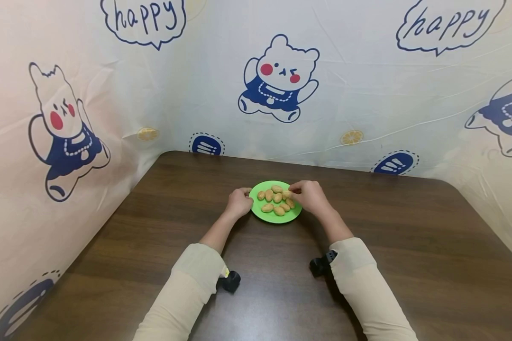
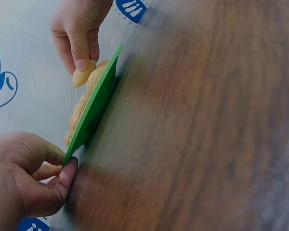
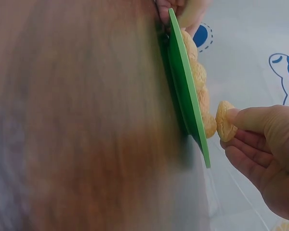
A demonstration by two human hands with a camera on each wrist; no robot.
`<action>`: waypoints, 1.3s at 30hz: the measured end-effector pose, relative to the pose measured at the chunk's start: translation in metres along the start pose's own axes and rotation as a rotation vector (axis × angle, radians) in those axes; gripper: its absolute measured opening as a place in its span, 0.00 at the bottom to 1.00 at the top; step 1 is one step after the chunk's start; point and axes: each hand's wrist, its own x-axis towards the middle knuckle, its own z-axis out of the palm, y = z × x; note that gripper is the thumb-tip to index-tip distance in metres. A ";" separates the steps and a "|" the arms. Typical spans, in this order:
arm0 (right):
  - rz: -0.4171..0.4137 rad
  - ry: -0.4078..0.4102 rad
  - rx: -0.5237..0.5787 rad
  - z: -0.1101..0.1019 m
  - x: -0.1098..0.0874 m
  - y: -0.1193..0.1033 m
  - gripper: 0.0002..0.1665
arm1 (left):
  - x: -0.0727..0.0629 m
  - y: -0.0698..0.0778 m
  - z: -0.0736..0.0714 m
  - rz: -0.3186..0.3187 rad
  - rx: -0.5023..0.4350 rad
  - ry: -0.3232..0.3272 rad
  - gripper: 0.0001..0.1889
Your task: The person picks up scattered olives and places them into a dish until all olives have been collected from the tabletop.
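Note:
On the table stands a round green plate [image 1: 273, 219] bearing several tan, wrinkled, oval peanuts in their shells [image 1: 278, 198]. My left hand [image 1: 240, 202] pinches the plate's left rim, thumb and fingers on either side of the edge, as the left wrist view shows. Over the plate's right side, my right hand [image 1: 311, 195] holds one peanut [image 3: 225, 121] between thumb and fingers. In the right wrist view that peanut is just above the plate, close to the others. Its lower part shows clearly; the fingers cover the rest.
The dark brown wooden table [image 1: 264, 284] spreads around the plate. Behind and beside it hangs a pale cloth [image 1: 345, 71] printed with cartoon bears. Black wrist cameras [image 1: 231, 282] sit on both forearms, over cream sleeves [image 1: 183, 289].

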 end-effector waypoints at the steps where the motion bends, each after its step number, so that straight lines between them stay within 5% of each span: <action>1: -0.006 0.002 -0.001 0.001 0.000 -0.001 0.13 | 0.000 0.000 0.000 0.002 0.000 0.000 0.23; 20: -0.085 -0.052 -0.007 0.013 0.000 -0.023 0.13 | -0.001 0.000 -0.001 0.000 0.007 0.000 0.23; 39: -0.059 -0.091 -0.048 0.017 0.003 -0.029 0.12 | -0.001 0.001 -0.001 0.009 0.001 0.007 0.23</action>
